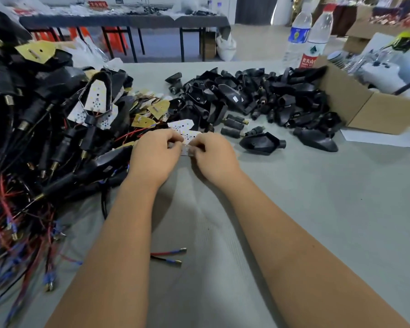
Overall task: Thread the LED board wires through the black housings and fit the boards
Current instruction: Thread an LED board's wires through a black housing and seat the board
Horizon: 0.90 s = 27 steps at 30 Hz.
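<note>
LED board (187,138), white and dotted, sits between two hands at the middle of the grey cloth-covered surface (317,209). Nearest the camera, two loose wire ends (173,256), one red and one black, each tipped with a blue sleeve and a brass terminal, lie on the cloth between the forearms. The left hand (154,155) and the right hand (213,157) meet knuckle to knuckle over the board, fingers of both curled and pinching its near edge.

To the left, a heap of assembled housings (45,119) trails red, black and blue leads off the surface's edge. Just beyond the hands lie loose boards (156,110), some white face up, some yellow. One empty black housing (262,143) rests alone to the right of the hands, ahead of a larger pile of empty housings (258,95).

At far right an open cardboard box (365,107) holds white items and clear packaging; exactly what they are cannot be told. Two plastic water bottles (310,36) stand behind the pile. Farther back, a dark-topped table (128,20) on black legs carries scattered parts, with a white bag (226,47) on the pale floor beside it.
</note>
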Each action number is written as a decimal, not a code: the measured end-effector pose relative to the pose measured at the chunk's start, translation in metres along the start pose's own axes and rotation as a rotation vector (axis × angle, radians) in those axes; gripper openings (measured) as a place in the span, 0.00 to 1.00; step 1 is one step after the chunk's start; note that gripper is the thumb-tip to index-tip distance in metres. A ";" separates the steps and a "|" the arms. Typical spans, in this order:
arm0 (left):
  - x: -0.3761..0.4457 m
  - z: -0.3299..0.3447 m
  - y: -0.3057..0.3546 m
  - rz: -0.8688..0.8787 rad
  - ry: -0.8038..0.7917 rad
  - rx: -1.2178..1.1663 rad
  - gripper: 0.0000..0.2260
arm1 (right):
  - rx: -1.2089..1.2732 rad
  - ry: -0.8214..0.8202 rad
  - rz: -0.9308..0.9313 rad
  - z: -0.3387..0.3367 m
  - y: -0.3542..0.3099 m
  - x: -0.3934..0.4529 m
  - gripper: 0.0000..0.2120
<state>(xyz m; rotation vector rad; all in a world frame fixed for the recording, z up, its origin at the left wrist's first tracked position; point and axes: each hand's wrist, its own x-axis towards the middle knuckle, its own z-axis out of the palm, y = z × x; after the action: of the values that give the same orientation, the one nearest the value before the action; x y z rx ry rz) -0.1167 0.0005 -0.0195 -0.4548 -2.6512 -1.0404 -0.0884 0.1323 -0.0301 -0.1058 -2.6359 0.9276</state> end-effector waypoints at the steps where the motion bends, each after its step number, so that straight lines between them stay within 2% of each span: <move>1: 0.000 -0.002 0.000 0.005 -0.011 -0.011 0.09 | 0.132 0.012 0.043 -0.003 0.000 -0.001 0.05; 4: -0.002 -0.005 0.001 0.008 -0.006 -0.089 0.13 | 0.518 0.079 0.119 -0.013 0.003 -0.006 0.05; 6: -0.002 -0.006 0.002 0.016 0.012 -0.120 0.13 | 0.648 0.070 0.128 -0.017 0.002 -0.007 0.06; 9: -0.001 -0.006 -0.002 0.055 0.021 -0.100 0.08 | 0.684 0.132 0.150 -0.022 -0.002 -0.003 0.10; 14: 0.002 -0.010 -0.007 0.056 0.089 -0.067 0.10 | 0.731 0.263 0.187 -0.041 0.009 0.002 0.09; 17: 0.006 -0.009 -0.007 0.052 0.116 0.018 0.12 | 0.886 0.394 0.273 -0.054 0.014 0.005 0.08; 19: 0.007 -0.009 -0.004 0.055 0.114 0.085 0.12 | 0.931 0.421 0.298 -0.060 0.017 0.006 0.09; 21: 0.005 -0.009 0.000 0.063 0.157 0.141 0.11 | 1.085 0.414 0.303 -0.061 0.017 0.004 0.08; 24: 0.003 -0.013 0.005 0.105 0.275 0.100 0.10 | 1.598 0.277 0.318 -0.056 0.009 -0.001 0.08; 25: 0.002 -0.014 0.007 0.130 0.295 0.081 0.09 | 1.687 0.211 0.318 -0.052 0.006 -0.002 0.08; 27: 0.002 -0.012 0.013 0.198 0.286 0.044 0.09 | 1.664 0.084 0.313 -0.043 -0.002 -0.005 0.05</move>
<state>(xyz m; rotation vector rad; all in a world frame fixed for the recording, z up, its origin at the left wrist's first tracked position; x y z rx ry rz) -0.1121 0.0017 -0.0028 -0.5057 -2.3203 -0.9100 -0.0686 0.1549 0.0008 -0.1126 -1.0533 2.6785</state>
